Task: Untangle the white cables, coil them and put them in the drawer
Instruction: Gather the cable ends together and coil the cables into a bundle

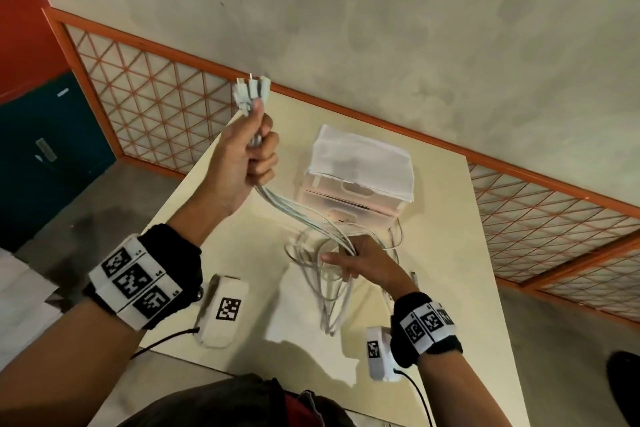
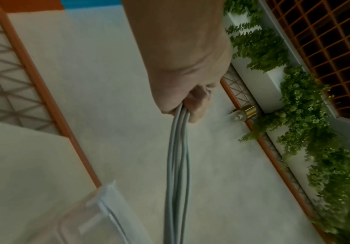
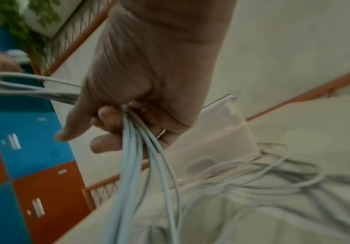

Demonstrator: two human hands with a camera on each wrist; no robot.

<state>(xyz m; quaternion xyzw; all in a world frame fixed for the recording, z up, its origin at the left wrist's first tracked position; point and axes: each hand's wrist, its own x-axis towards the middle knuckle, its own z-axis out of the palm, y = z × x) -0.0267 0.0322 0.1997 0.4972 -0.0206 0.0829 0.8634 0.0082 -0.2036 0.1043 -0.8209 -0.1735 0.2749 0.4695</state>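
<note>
My left hand [image 1: 254,152] is raised above the table and grips a bundle of white cables [image 1: 294,210] just below their plugs [image 1: 250,90], which stick up past my fist. The strands run down and right to my right hand [image 1: 349,258], whose curled fingers hold them low over the table. Below it the cables hang in loose loops [image 1: 329,291] on the tabletop. The left wrist view shows the cables [image 2: 177,156] leaving my fist [image 2: 188,102]. In the right wrist view they [image 3: 132,165] pass through my curled fingers [image 3: 107,125]. A translucent drawer unit [image 1: 360,173] stands behind.
The cream table [image 1: 450,253] is bounded by an orange lattice railing [image 1: 156,94] at the back. Two white tagged devices [image 1: 223,310] [image 1: 377,352] hang at my wrists near the table's front edge. A dark shoe [image 1: 623,371] is on the floor at right.
</note>
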